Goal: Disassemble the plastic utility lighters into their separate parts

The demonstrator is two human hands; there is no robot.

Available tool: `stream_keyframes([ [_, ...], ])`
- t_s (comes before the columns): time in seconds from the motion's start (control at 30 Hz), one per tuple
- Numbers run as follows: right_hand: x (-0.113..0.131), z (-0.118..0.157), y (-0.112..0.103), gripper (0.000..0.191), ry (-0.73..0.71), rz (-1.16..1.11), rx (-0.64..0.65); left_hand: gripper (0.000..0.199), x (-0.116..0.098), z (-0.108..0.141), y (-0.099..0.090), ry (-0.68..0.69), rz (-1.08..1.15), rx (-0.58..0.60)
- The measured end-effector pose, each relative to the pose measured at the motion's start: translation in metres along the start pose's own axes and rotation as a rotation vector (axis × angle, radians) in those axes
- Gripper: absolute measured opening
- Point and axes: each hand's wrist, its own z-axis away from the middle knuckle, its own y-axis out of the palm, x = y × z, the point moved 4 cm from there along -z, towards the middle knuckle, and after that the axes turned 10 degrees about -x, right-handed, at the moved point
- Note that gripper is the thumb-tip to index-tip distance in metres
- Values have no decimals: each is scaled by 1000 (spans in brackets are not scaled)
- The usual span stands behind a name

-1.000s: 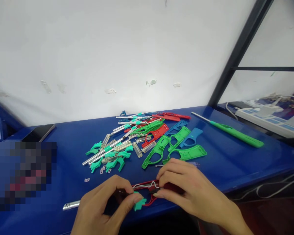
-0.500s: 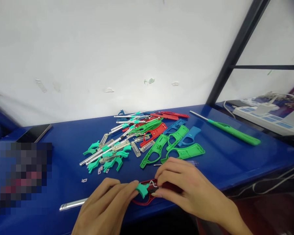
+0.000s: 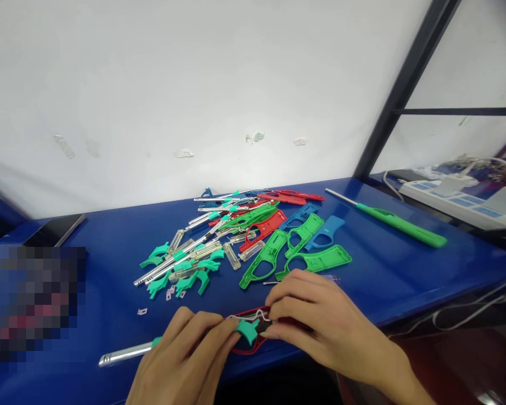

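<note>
At the table's front edge, a red lighter casing half [image 3: 247, 350] lies between my hands. My left hand [image 3: 185, 354] is closed, its fingertips pinching a teal trigger [image 3: 247, 331] over the casing. A silver lighter tube [image 3: 124, 355] with a teal collar sticks out to the left from under that hand. My right hand [image 3: 316, 315] is closed on the right end of the casing, thumb and fingertips beside a small black part [image 3: 263, 325]. A thin white wire [image 3: 248, 316] loops above the trigger. The undersides of both hands' grips are hidden.
Behind my hands lies a pile of silver tubes, teal triggers [image 3: 198, 281], clear fuel tanks [image 3: 231, 256] and green casing halves [image 3: 265, 259]. A whole green lighter [image 3: 400, 224] is at right, near a power strip [image 3: 459, 202]. A phone [image 3: 57, 230] lies at left.
My left hand has shifted slightly, and the trigger sits a little lower and nearer the black part. More of the white wire shows above it, and the tube's teal collar has come into view.
</note>
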Motion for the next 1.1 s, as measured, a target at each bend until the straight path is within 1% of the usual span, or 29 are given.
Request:
stream_keyframes([
  [0.1,0,0,0,20,-8,-6,2,35,-2,-1,3,-29,25,5],
  [0.23,0,-1,0,20,-23,-15,0,27,-1,1,5,-73,63,5],
  [0.33,0,0,0,21,-28,-14,3,25,0,6,5,-66,77,2],
  [0.53,0,-1,1,22,-22,-9,25,24,2,19,7,-60,76,54],
  [0.87,3,-2,-1,32,-59,-34,1,32,3,30,12,-48,67,63],
  [0.97,3,-3,-2,34,-62,-34,-1,33,4,31,12,-49,54,58],
  [1.1,2,-3,-2,33,-40,-42,-2,37,6,28,8,-5,20,96],
])
